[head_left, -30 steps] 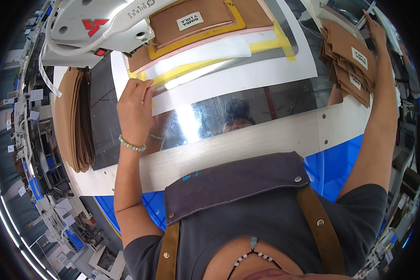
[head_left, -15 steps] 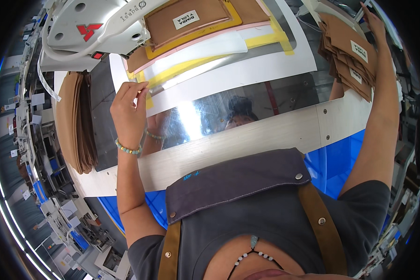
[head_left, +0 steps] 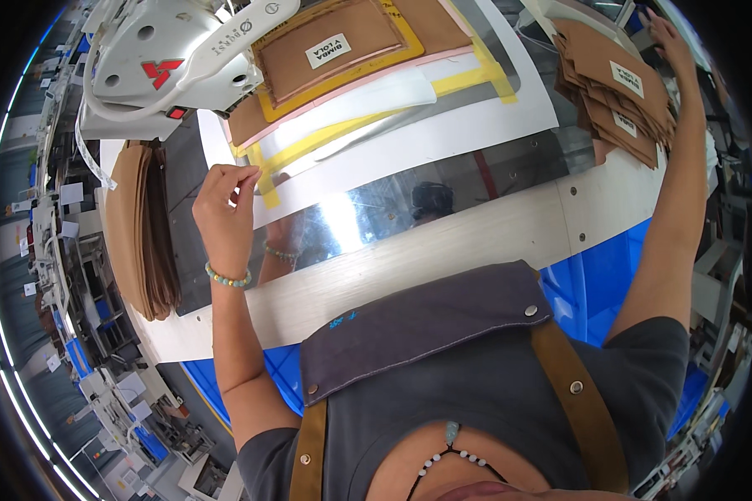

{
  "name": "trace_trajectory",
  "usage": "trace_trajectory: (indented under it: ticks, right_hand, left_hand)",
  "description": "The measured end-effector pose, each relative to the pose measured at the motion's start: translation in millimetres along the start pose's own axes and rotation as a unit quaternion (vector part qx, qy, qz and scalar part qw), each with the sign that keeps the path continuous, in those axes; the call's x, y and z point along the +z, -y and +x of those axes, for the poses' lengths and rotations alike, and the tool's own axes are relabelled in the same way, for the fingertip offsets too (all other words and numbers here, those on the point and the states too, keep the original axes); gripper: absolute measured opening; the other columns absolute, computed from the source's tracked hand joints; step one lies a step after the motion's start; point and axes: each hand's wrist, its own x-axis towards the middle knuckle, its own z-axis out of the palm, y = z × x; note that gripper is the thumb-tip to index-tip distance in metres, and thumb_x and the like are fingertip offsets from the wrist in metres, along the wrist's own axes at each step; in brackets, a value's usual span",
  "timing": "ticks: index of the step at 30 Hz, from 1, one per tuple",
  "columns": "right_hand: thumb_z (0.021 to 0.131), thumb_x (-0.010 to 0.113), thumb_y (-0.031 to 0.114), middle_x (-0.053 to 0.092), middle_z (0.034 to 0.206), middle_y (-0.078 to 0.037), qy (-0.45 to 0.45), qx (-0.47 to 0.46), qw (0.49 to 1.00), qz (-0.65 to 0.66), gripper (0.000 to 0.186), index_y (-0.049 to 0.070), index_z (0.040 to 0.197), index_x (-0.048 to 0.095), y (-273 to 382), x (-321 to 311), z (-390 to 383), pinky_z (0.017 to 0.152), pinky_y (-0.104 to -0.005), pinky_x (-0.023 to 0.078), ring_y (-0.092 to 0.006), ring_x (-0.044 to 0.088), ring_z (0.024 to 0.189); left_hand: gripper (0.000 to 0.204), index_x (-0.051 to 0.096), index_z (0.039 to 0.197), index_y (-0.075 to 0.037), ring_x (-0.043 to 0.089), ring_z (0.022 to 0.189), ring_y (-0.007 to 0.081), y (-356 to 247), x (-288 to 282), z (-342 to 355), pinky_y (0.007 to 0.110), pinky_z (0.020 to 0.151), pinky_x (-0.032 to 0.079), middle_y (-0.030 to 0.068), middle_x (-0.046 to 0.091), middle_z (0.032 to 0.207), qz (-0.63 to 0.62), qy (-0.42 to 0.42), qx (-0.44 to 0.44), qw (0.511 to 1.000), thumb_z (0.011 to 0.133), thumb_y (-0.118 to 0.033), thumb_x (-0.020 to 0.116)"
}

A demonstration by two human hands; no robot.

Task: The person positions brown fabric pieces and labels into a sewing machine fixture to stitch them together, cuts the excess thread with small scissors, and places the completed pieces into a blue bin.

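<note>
My left hand (head_left: 227,202) hovers over the near left edge of the white sheet (head_left: 317,197), beside strips of yellow tape (head_left: 269,185). Its thumb and forefinger are pinched together; whatever they hold, if anything, is too small to make out. On the sheet lies a brown panel with a white label (head_left: 288,65), inside a yellow frame (head_left: 409,42). My right hand (head_left: 673,48) reaches to the far right, past a pile of brown labelled pieces (head_left: 614,50). Its fingers look stretched and apart, with nothing visible in them.
A white sewing machine head (head_left: 134,79) with a red switch stands at the upper left. Below it, a thick stack of brown pieces (head_left: 134,234) sits at the table's left. A shiny metal plate (head_left: 368,217) covers the near tabletop (head_left: 409,250). Blue bins (head_left: 593,288) are below the edge.
My left hand has shifted slightly down and left, still pinched. My right hand's fingers have spread at the far right. The whole view has tilted slightly.
</note>
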Motion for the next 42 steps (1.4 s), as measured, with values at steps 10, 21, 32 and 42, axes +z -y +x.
trace_trajectory:
  ticks: [10, 21, 32, 42]
  right_hand:
    - [0.104, 0.060, 0.048, 0.076, 0.117, -0.004, -0.069, 0.144, 0.983, -0.089, 0.045, 0.014, 0.130, 0.074, -1, -112, -251, 0.086, -0.0333, 0.058, -0.0144, 0.071, 0.106]
    - [0.099, 0.066, 0.026, 0.076, 0.110, -0.017, -0.061, -0.013, 0.976, -0.207, 0.033, 0.003, 0.121, 0.072, -15, -51, -277, 0.093, -0.0399, 0.054, -0.0332, 0.072, 0.102]
    - [0.096, 0.051, 0.020, 0.073, 0.100, -0.023, -0.155, 0.003, 0.805, -0.573, 0.029, 0.003, 0.098, 0.074, -82, -63, -249, 0.085, -0.0522, 0.055, -0.0436, 0.068, 0.099]
    - [0.108, 0.049, 0.022, 0.044, 0.080, 0.006, 0.122, -0.036, 0.962, 0.243, 0.044, 0.001, 0.145, 0.059, 276, -18, -323, 0.056, -0.0190, 0.024, -0.0014, 0.034, 0.064]
  left_hand:
    - [0.005, 0.070, 0.090, 0.002, 0.048, 0.065, 0.0101, -22, 8, 1, 0.024, 0.058, 0.037, 0.0037, 0.061, 0.081, -0.114, 0.048, 0.078, 0.989, 0.088, 0.005, 0.073]
    - [0.006, 0.072, 0.091, -0.001, 0.041, 0.064, 0.0039, -37, 38, -11, 0.021, 0.057, 0.033, -0.0040, 0.053, 0.074, -0.171, 0.104, 0.043, 0.979, 0.094, -0.005, 0.074]
    - [0.007, 0.075, 0.096, 0.000, 0.047, 0.072, 0.0023, -75, 45, -14, 0.019, 0.065, 0.040, -0.0057, 0.055, 0.079, -0.347, 0.049, -0.072, 0.934, 0.093, -0.006, 0.079]
    - [0.013, 0.078, 0.094, -0.005, 0.059, 0.077, 0.0157, -102, 49, 8, 0.029, 0.067, 0.047, 0.0028, 0.066, 0.084, -0.193, -0.003, 0.202, 0.960, 0.082, -0.002, 0.081]
